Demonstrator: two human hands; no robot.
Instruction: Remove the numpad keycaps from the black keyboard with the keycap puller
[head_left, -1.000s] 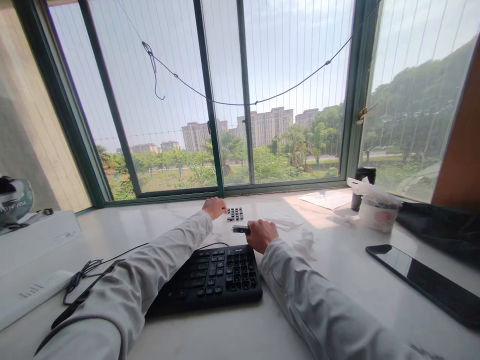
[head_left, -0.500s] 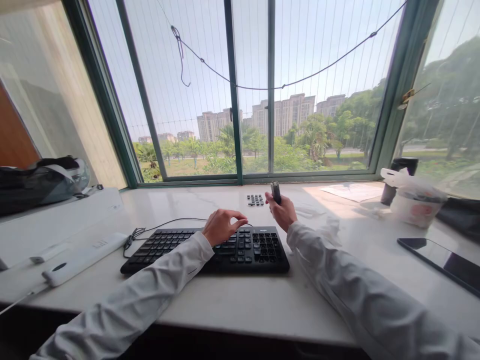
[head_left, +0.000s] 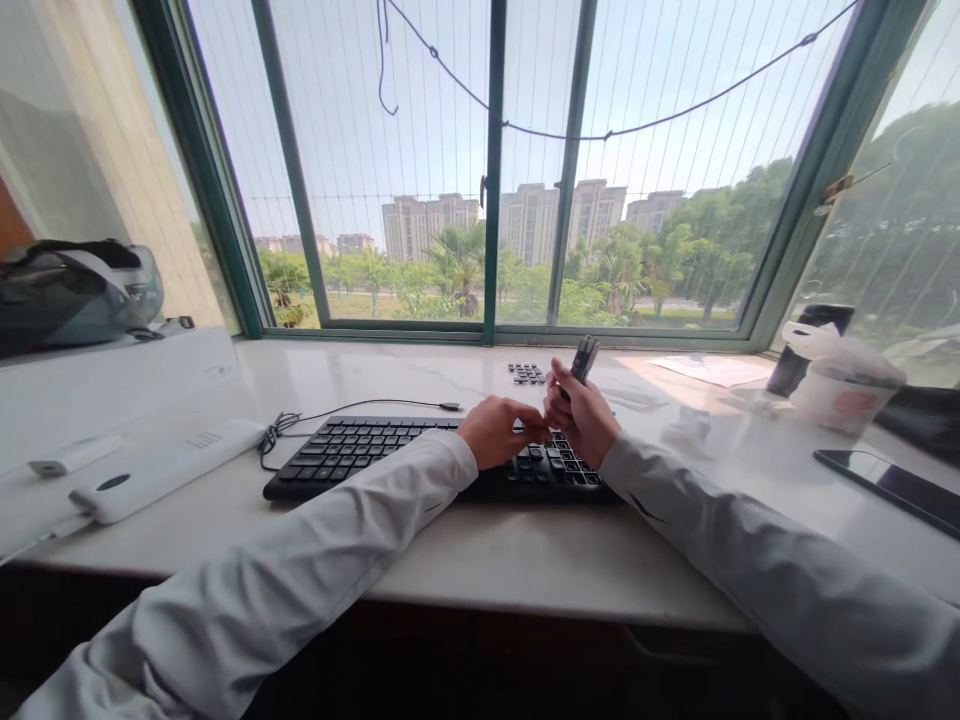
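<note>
Over the right end of the keyboard, head view — both hands meet just above the number-pad keys. The right hand is wrapped around a small dark tool, likely a keycap puller; its fingers are clenched on the lower part, so only the upper end shows above the knuckles. The tool's long axis runs near upright, tilted a little up and to the right, top end pointing toward the window frame. Held raised this way, clear of the keys, it seems parked in the grip while the other hand does the fine work.

The left hand sits just beside the right, touching or nearly touching it. Thumb and forefinger are pinched together at the tips, other fingers curled. Whether something small sits in the pinch — a keycap, say — I cannot tell; the spot is too small and partly hidden by the right hand.

The keyboard lies flat on the bench, long axis left to right, parallel to the bench's near edge, cable trailing off its back edge to the left. Beyond it, near the window, a little cluster of loose keycaps is laid out in tidy rows — set back, seemingly to keep them clear of the hands.

Elsewhere: white power strip at left, a phone lying flat at far right, a white tub in a plastic bag beside a dark cup, papers in the sun patch.
</note>
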